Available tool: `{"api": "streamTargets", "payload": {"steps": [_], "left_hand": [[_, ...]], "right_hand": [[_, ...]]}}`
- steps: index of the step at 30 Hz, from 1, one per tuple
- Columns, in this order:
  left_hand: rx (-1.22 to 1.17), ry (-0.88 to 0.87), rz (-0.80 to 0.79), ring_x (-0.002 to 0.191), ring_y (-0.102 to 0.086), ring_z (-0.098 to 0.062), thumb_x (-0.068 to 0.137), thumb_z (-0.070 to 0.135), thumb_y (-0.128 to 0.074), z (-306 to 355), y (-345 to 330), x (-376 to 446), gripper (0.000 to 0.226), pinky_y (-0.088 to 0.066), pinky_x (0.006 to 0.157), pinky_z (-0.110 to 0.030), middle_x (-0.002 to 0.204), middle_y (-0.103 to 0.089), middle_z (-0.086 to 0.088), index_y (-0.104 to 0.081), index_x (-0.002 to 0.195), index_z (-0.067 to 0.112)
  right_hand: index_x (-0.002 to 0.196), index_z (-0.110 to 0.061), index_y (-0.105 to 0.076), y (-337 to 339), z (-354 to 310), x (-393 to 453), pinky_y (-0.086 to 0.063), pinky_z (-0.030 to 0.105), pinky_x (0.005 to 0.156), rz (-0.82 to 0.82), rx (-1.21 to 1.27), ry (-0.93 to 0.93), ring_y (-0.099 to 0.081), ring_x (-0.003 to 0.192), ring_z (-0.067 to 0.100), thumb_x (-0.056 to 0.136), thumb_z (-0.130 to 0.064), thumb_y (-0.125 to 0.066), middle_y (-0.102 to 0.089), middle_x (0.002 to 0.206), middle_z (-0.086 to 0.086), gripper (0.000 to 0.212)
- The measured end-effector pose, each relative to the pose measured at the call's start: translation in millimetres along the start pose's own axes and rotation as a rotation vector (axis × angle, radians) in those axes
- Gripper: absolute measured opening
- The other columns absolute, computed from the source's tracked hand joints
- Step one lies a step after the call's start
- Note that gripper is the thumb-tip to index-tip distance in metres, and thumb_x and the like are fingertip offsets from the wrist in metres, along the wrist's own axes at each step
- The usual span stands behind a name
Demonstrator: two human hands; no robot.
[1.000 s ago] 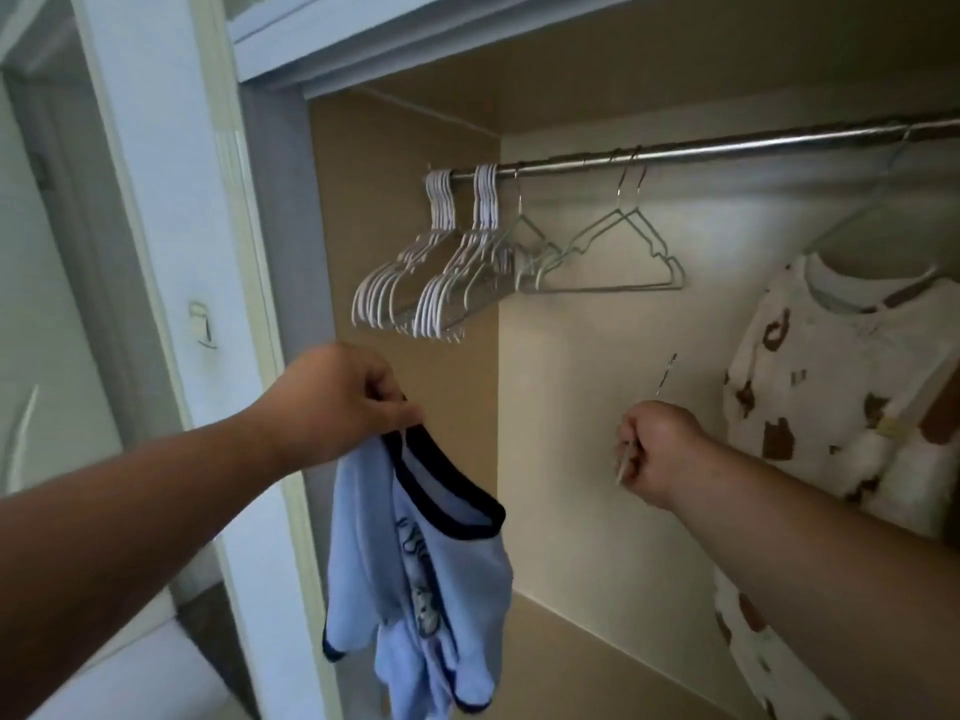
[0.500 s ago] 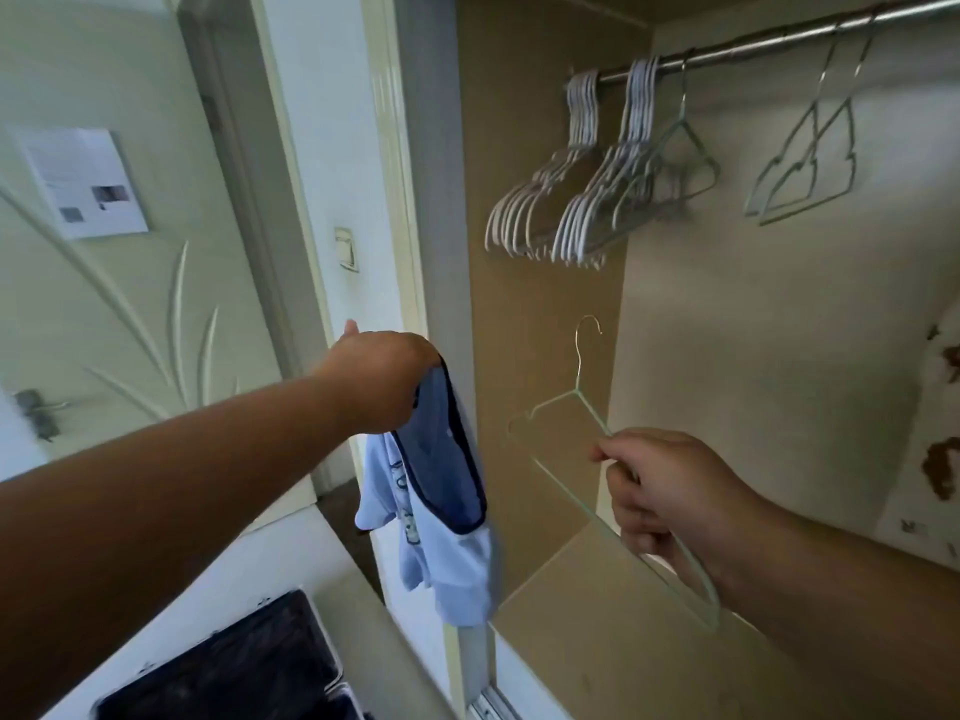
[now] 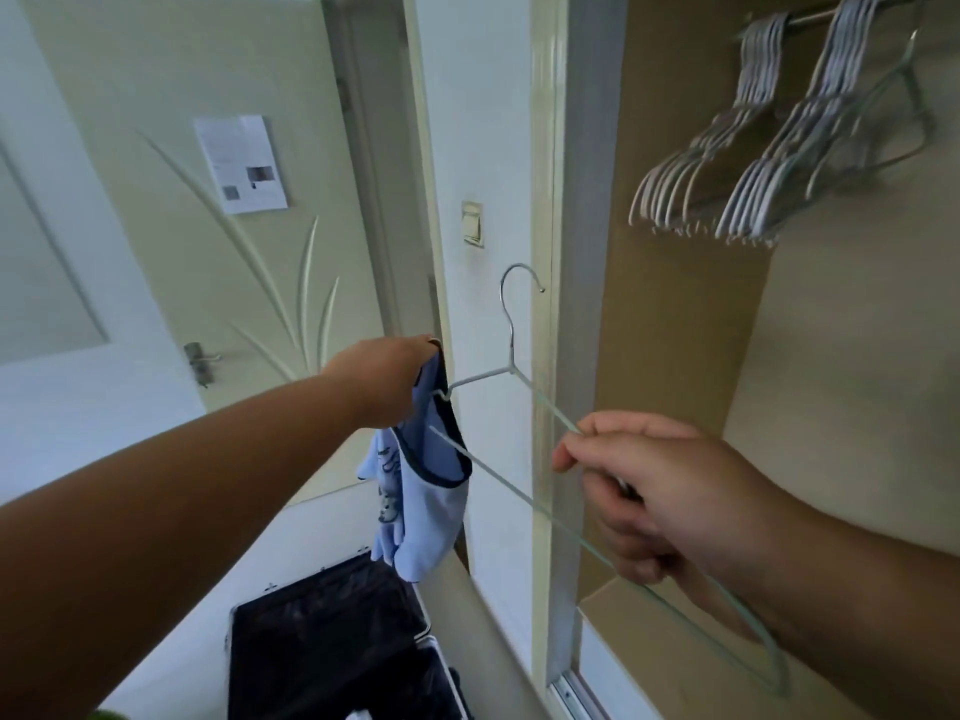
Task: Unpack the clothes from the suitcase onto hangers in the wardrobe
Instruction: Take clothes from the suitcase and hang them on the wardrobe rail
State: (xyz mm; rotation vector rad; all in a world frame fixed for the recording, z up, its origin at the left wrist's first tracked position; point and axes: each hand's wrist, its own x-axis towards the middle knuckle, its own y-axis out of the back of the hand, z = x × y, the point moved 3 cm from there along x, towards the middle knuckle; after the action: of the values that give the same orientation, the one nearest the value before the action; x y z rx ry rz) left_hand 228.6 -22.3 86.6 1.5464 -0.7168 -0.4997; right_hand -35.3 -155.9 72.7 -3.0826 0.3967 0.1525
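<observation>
My left hand [image 3: 387, 379] pinches the dark-trimmed neckline of a small light blue shirt [image 3: 421, 504], which hangs down above the open black suitcase [image 3: 332, 641]. My right hand [image 3: 654, 498] grips a thin pale green wire hanger [image 3: 514, 376] by its right shoulder and bottom bar. The hanger's left tip sits at the shirt's neck opening, right beside my left hand. Its hook points up in front of the wardrobe's white frame.
Two bunches of white hangers [image 3: 727, 168] hang from the rail at the wardrobe's top right. The wardrobe's brown side panel [image 3: 675, 304] and floor lie behind my right hand. A door with a paper notice [image 3: 241, 163] and a handle [image 3: 200, 363] stands at left.
The view has swung left and down. My right hand has carried the hanger left, out of the wardrobe, until its left tip reached the shirt's neckline.
</observation>
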Motion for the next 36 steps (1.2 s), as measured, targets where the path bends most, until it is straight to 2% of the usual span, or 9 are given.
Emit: {"api": "streamTargets", "payload": {"steps": [8, 11, 13, 15, 18, 22, 26, 30, 36], "left_hand": [[-0.292, 0.001, 0.029, 0.104, -0.067, -0.023, 0.076, -0.002, -0.071, -45.5, 8.3, -48.9, 0.072, -0.058, 0.082, -0.034, 0.115, -0.072, 0.01, -0.062, 0.142, 0.026], [-0.351, -0.044, 0.001, 0.071, -0.057, -0.003, 0.09, 0.02, -0.073, -77.1, 1.6, -53.3, 0.032, -0.042, 0.063, -0.023, 0.078, -0.06, 0.02, -0.068, 0.119, 0.033], [-0.381, -0.066, -0.016, 0.073, -0.061, -0.003, 0.1, 0.044, -0.068, -105.1, 1.2, -57.0, 0.003, -0.044, 0.069, -0.027, 0.077, -0.067, 0.014, -0.068, 0.097, 0.042], [-0.355, -0.108, -0.008, 0.08, -0.063, -0.005, 0.103, 0.056, -0.057, -131.7, 1.8, -57.7, 0.023, -0.047, 0.076, -0.031, 0.082, -0.07, 0.011, -0.063, 0.084, 0.044], [-0.274, -0.147, 0.07, 0.081, -0.063, -0.009, 0.102, 0.063, -0.046, -166.7, 4.1, -57.4, 0.038, -0.049, 0.078, -0.035, 0.083, -0.07, 0.008, -0.066, 0.087, 0.036], [-0.299, -0.169, 0.141, 0.08, -0.065, -0.011, 0.104, 0.061, -0.045, -219.1, 12.8, -53.6, 0.045, -0.05, 0.079, -0.035, 0.08, -0.069, 0.008, -0.069, 0.087, 0.027], [-0.345, -0.179, 0.217, 0.077, -0.064, -0.017, 0.107, 0.053, -0.047, -265.4, 13.4, -54.5, 0.046, -0.049, 0.077, -0.033, 0.077, -0.068, -0.001, -0.066, 0.083, 0.018], [-0.443, -0.188, 0.248, 0.065, -0.054, 0.0, 0.11, 0.043, -0.048, -297.0, 8.2, -64.7, 0.041, -0.04, 0.066, -0.012, 0.067, -0.056, 0.007, -0.054, 0.072, 0.027], [-0.619, -0.14, 0.267, 0.062, -0.046, -0.003, 0.111, 0.04, -0.044, -342.2, -2.8, -84.3, 0.043, -0.039, 0.064, -0.012, 0.068, -0.05, 0.007, -0.052, 0.073, 0.023]], "right_hand": [[0.096, -0.005, -0.066, -71.5, 15.9, 78.3, -0.024, 0.029, 0.049, -0.075, -0.159, -0.005, -0.024, 0.04, 0.016, 0.105, -0.013, -0.051, -0.033, 0.049, 0.002, 0.019], [0.102, -0.001, -0.068, -92.9, 13.1, 101.2, -0.022, 0.031, 0.051, -0.154, -0.13, 0.021, -0.021, 0.045, 0.018, 0.107, -0.015, -0.053, -0.029, 0.053, 0.005, 0.021], [0.104, 0.001, -0.072, -105.5, 14.2, 115.5, -0.022, 0.034, 0.052, -0.211, -0.114, 0.023, -0.021, 0.048, 0.019, 0.109, -0.018, -0.054, -0.029, 0.054, 0.007, 0.027], [0.106, 0.001, -0.076, -119.9, 14.3, 128.6, -0.032, 0.035, 0.054, -0.265, -0.034, 0.023, -0.032, 0.052, 0.022, 0.11, -0.028, -0.053, -0.039, 0.058, 0.01, 0.038], [0.121, 0.005, -0.074, -141.8, 24.0, 154.2, -0.05, 0.041, 0.072, -0.321, 0.389, -0.081, -0.065, 0.084, 0.031, 0.106, -0.058, -0.041, -0.072, 0.095, 0.021, 0.073], [0.147, 0.004, -0.055, -172.7, 68.8, 192.5, -0.053, 0.05, 0.099, -0.165, 0.779, -0.09, -0.07, 0.121, 0.041, 0.107, -0.059, -0.039, -0.069, 0.137, 0.026, 0.076], [0.131, -0.002, -0.068, -237.4, 94.3, 206.6, -0.05, 0.053, 0.106, -0.153, 0.302, 0.045, -0.069, 0.126, 0.035, 0.107, -0.037, -0.047, -0.076, 0.129, 0.018, 0.047], [0.142, -0.037, -0.063, -311.3, 89.7, 223.1, -0.046, 0.026, 0.112, -0.298, -0.464, 0.21, -0.057, 0.13, -0.009, 0.106, -0.058, -0.05, -0.066, 0.141, -0.023, 0.044], [0.138, -0.036, -0.05, -354.5, 88.5, 274.9, -0.054, 0.039, 0.1, -0.167, -0.644, 0.379, -0.062, 0.111, 0.004, 0.086, -0.068, -0.07, -0.065, 0.123, -0.019, 0.064]]}}
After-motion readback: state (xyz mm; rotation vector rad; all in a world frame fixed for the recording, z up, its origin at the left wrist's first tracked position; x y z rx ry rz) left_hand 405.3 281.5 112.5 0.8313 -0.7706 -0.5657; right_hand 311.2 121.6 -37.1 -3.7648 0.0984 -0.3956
